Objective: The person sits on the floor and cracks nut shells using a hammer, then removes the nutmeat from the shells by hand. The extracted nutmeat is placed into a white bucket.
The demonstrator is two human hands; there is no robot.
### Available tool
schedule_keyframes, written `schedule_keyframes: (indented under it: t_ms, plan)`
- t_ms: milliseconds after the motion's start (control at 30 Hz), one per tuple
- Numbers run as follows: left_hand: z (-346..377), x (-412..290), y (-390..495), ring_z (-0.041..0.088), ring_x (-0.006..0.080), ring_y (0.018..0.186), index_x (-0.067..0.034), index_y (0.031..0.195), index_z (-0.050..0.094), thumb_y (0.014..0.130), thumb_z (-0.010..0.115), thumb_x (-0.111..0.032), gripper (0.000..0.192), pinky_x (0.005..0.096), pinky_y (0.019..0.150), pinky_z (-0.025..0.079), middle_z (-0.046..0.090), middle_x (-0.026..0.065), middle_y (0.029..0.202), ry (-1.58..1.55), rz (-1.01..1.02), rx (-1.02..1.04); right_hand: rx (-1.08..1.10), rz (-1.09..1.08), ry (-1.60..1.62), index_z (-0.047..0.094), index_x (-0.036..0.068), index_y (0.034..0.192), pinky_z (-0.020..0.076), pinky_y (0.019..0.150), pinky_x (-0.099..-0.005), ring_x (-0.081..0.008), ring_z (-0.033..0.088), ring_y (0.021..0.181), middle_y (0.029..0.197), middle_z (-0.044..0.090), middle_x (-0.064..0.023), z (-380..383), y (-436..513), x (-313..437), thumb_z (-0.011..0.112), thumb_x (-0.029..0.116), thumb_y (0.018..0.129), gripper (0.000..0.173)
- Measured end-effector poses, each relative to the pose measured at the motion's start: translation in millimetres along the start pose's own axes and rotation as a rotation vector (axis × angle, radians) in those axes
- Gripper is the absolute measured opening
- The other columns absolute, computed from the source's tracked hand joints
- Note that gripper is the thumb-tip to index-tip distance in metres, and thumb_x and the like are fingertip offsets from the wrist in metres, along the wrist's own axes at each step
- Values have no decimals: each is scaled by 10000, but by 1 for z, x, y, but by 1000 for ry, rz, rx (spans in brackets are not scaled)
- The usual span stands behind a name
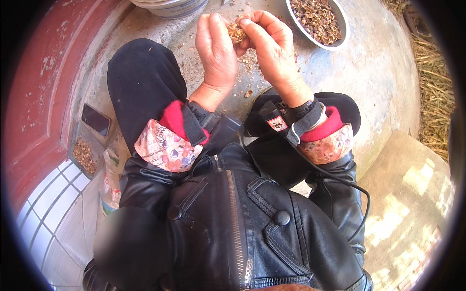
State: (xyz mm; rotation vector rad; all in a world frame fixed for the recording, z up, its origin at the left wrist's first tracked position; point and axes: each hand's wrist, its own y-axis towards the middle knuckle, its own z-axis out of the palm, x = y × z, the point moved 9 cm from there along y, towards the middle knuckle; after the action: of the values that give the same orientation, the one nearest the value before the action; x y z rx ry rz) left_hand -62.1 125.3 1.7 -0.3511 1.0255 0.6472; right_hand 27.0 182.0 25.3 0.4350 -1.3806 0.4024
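A brown walnut piece [236, 32] is held up between both hands at the top centre. My left hand [217, 54] grips its left side, the fingers close together. The thumb and fingers of my right hand [268, 45] pinch it from the right. Part of the piece is hidden behind the fingers. Beyond my right hand, a white bowl [344, 40] holds a heap of brown nut shells [320, 22]. Small shell crumbs [251, 60] lie on the concrete floor below the hands.
A white bucket [174, 10] stands at the top left. By the red door [47, 72] lie a phone [96, 119], a container of brown bits [85, 154] and a plastic bag [110, 182]. Straw [435, 94] covers the ground at right. A black cable [367, 203] runs along the right sleeve.
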Motion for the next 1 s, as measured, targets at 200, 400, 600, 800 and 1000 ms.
schedule_keyframes:
  t_ms: [200, 400, 600, 800, 1000]
  plan:
    - [5, 2, 0, 387, 26, 496, -112, 786, 426, 985, 367, -288, 272, 179, 409, 312, 438, -35, 641, -38, 19, -9, -21, 93, 62, 588, -10, 858, 446, 529, -222, -81, 514, 554, 665, 551, -16, -4, 2, -12, 552, 119, 879, 135]
    - [9, -11, -1, 388, 21, 514, -108, 804, 420, 988, 365, -274, 254, 172, 420, 320, 431, -40, 663, 44, 141, 23, -97, 172, 291, 569, -45, 856, 446, 444, -251, -137, 540, 473, 590, 552, -76, -9, 5, -31, 538, 116, 856, 164]
    - [-1, 9, 5, 364, 83, 442, -93, 844, 452, 985, 364, -296, 263, 241, 422, 351, 477, 26, 654, -138, -99, 7, -42, 180, 240, 568, -42, 907, 456, 456, -256, -125, 528, 483, 637, 569, -72, -17, 7, -29, 521, 153, 885, 202]
    - [1, 29, 7, 367, 109, 451, -76, 859, 483, 975, 379, -313, 284, 272, 489, 374, 518, 68, 666, -365, -333, 97, 6, 76, -266, 649, 21, 945, 462, 668, -215, -78, 562, 700, 808, 608, -18, -33, 12, -12, 538, 241, 917, 248]
    - [9, 34, 6, 488, 131, 579, -45, 886, 504, 971, 396, -278, 271, 287, 547, 431, 546, 71, 717, -512, -386, 225, 157, -260, -425, 641, 41, 980, 461, 801, -316, -201, 607, 906, 942, 628, -91, -8, 2, 13, 716, 237, 749, 312]
